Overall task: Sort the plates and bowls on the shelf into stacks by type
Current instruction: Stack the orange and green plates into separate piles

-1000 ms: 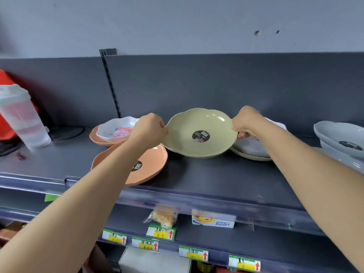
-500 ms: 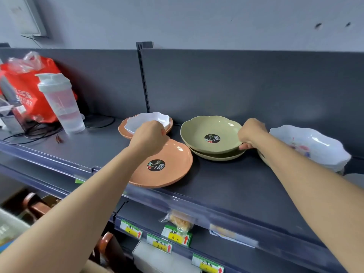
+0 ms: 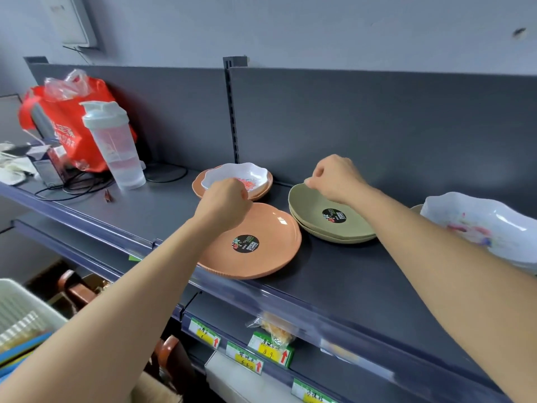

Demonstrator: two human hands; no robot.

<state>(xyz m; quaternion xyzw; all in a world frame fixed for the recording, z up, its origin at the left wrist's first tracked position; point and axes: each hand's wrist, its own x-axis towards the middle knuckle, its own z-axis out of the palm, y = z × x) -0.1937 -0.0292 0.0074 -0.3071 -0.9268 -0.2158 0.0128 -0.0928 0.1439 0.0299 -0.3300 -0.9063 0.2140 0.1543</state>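
Since half a second ago, the right hand (image 3: 337, 177) has shifted from the right edge of the green dishes (image 3: 328, 205) to their far left edge. The left hand (image 3: 223, 205) remains over the far edge of the large orange plate (image 3: 261, 228). The right hand's fingers are curled, and its thumb and fingertips pinch the rim of the top green dish. The left hand is closed like a fist; whether it grips the orange rim beneath it cannot be told. The green dishes sit nested mid-shelf, just right of the orange plate. The step in hand appears to be seating the top green dish in its stack. Centre it so the wavy rims line up, and release only when it sits level without rocking. Next, lift the small white bowl (image 3: 235, 177) off the small orange plate (image 3: 200, 184) behind the left hand. It likely belongs with the large white bowl (image 3: 479, 225) at the right. Keep the large orange plate back from the front rail of the shelf (image 3: 334, 280), since its near edge lies right at that rail and could slide off.
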